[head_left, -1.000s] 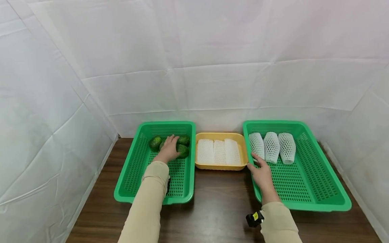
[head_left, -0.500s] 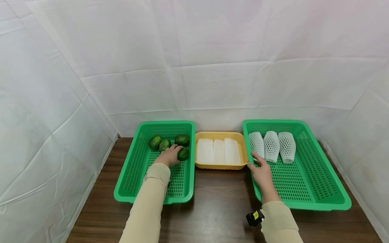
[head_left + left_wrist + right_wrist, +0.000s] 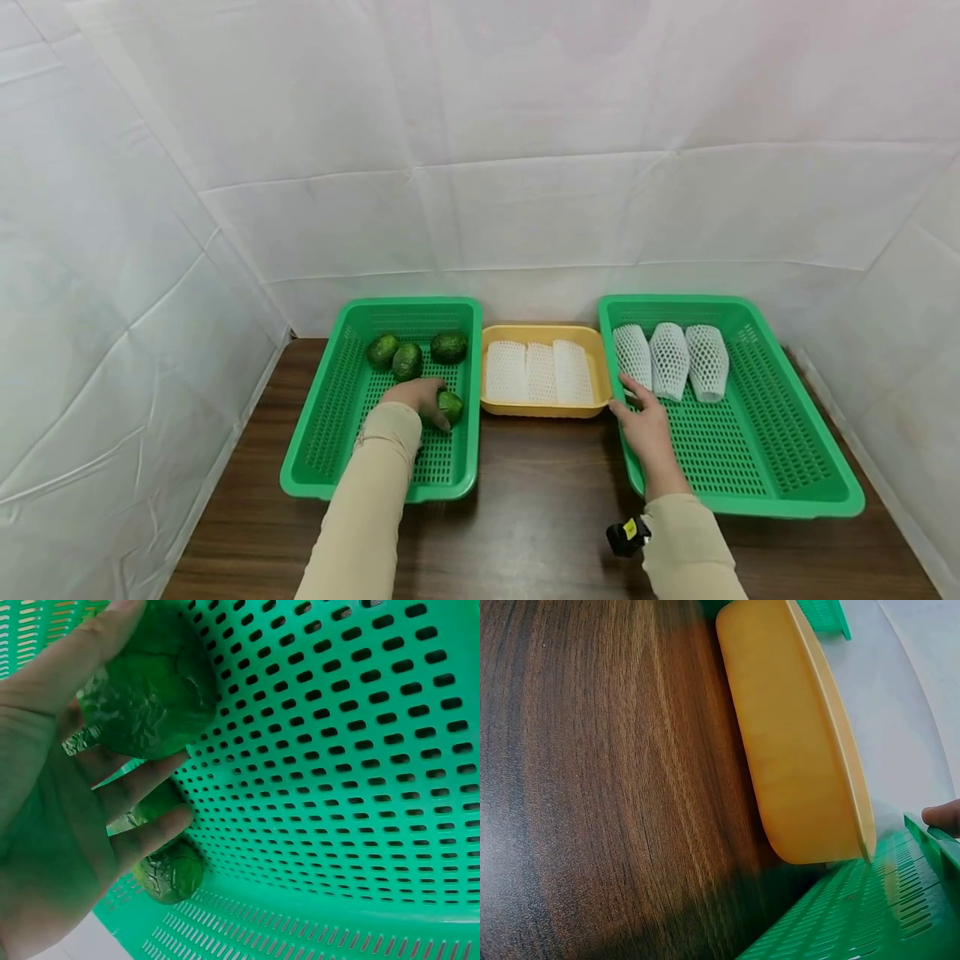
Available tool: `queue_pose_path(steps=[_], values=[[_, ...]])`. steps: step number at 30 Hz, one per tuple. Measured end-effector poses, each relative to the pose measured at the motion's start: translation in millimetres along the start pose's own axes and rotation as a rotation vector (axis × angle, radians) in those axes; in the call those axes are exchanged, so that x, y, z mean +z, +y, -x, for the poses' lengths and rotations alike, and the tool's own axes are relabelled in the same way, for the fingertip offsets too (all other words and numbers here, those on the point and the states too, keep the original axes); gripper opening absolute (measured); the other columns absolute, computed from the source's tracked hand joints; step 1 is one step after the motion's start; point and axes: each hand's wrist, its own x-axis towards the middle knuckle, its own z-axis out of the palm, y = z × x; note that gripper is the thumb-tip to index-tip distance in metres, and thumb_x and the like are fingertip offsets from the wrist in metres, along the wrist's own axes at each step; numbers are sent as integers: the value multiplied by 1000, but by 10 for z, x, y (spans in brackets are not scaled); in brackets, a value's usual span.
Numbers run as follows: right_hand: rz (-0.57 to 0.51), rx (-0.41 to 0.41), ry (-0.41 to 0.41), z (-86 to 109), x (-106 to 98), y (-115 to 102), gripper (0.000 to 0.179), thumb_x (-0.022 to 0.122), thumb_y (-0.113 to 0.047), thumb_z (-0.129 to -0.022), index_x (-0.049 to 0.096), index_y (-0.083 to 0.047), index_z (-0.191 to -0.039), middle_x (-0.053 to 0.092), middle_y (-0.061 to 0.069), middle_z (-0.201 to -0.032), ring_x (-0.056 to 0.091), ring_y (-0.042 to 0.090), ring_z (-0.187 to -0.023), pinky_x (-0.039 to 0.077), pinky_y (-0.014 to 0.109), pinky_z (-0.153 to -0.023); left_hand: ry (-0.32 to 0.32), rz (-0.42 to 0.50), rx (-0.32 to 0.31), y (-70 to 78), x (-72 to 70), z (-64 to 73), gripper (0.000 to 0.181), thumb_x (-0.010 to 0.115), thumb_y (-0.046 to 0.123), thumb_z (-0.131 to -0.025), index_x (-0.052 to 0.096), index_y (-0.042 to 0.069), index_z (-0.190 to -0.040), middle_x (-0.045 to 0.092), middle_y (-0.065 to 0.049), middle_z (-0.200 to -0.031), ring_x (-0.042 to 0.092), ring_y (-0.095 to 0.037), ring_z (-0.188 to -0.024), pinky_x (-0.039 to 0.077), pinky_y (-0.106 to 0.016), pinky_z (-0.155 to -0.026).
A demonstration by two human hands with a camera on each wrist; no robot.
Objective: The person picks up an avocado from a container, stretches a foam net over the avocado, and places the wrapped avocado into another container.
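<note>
My left hand [image 3: 415, 395] is inside the left green basket [image 3: 303, 442] and grips an avocado [image 3: 451, 406] near the basket's right wall. In the left wrist view, the thumb lies over this dark, wrinkled, shiny avocado [image 3: 161, 690] with fingers on its other side. Behind it in the basket lie several more avocados [image 3: 407, 362]. My right hand [image 3: 647, 427] rests at the left rim of the right green basket [image 3: 806, 507], thumb and forefinger apart. Only one fingertip [image 3: 943, 817] shows above that rim in the right wrist view.
Between the baskets sits a yellow tray [image 3: 543, 412] with flat white foam net sleeves [image 3: 507, 372]. The right basket holds three filled-out foam nets [image 3: 670, 361] along its back. All stand on a dark wooden table [image 3: 532, 500] against white sheeting [image 3: 525, 217].
My left hand has taken hold of the front right avocado and drawn it toward me, apart from the others. The right hand has stayed at the right basket's rim.
</note>
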Motion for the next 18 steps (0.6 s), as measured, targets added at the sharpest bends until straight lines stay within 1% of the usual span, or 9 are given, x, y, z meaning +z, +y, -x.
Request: queue_pose_path(steps=[4,8,12,15,18], values=[[2,0,5,-2,6,-4,54,51,-13,-95,32,-10,-145,26,16,-147,29,36,-130,38,49,-93,-1,-21,-11,-2,-3,29,76,77,25,-77,38,13,-142,39,-12,-142,37,-35,-127,37,-50,-95],[2,1,6,-10,8,0,54,51,-13,-95,32,-11,-145,27,16,-147,29,36,-130,37,49,-94,23,-36,1,8,-24,52,75,77,22,-77,40,12,-141,42,-13,-139,41,-35,-124,39,-49,-94],[-2,1,3,-15,9,3,54,51,-13,-95,31,-11,-145,27,16,-147,29,36,-130,37,49,-94,83,-23,40,8,-69,62,72,77,20,-77,40,10,-138,48,-14,-133,48,-34,-117,43,-48,-89],[-2,0,4,-17,6,4,54,51,-13,-95,31,-10,-145,27,16,-147,29,36,-130,37,50,-94,126,20,78,20,-129,67,69,76,20,-79,40,9,-137,50,-14,-130,52,-33,-111,45,-48,-85],[-1,-1,4,-19,-2,8,54,51,-13,-95,31,-10,-145,26,16,-148,29,36,-130,38,49,-94,163,55,109,50,-206,92,67,73,21,-81,40,10,-137,51,-14,-129,53,-33,-109,45,-47,-83]])
